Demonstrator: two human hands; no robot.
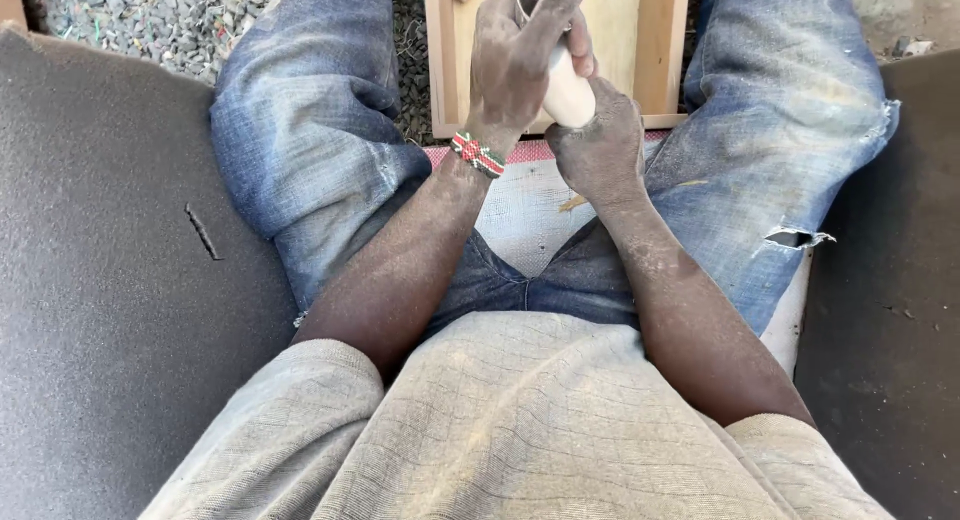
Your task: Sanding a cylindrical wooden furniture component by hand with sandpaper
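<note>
Near: beige knit shirt (520, 430), dusty jeans (300, 150), grey mat (110, 280) at 9 o'clock. Right hand (600, 145) closed round base of pale rounded piece (567, 92). Left hand (520, 55), beaded wristband (477, 154), fingers wrapped over piece's top at 12 o'clock. Beyond: wooden tray (660, 50), gravel (140, 10).

a dark grey foam-like seat pad (110, 310) with 1 short slit (202, 232) carries the seated person. beyond it, grey gravel ground (140, 15) bears a shallow light wooden tray (660, 50) between the knees.
</note>
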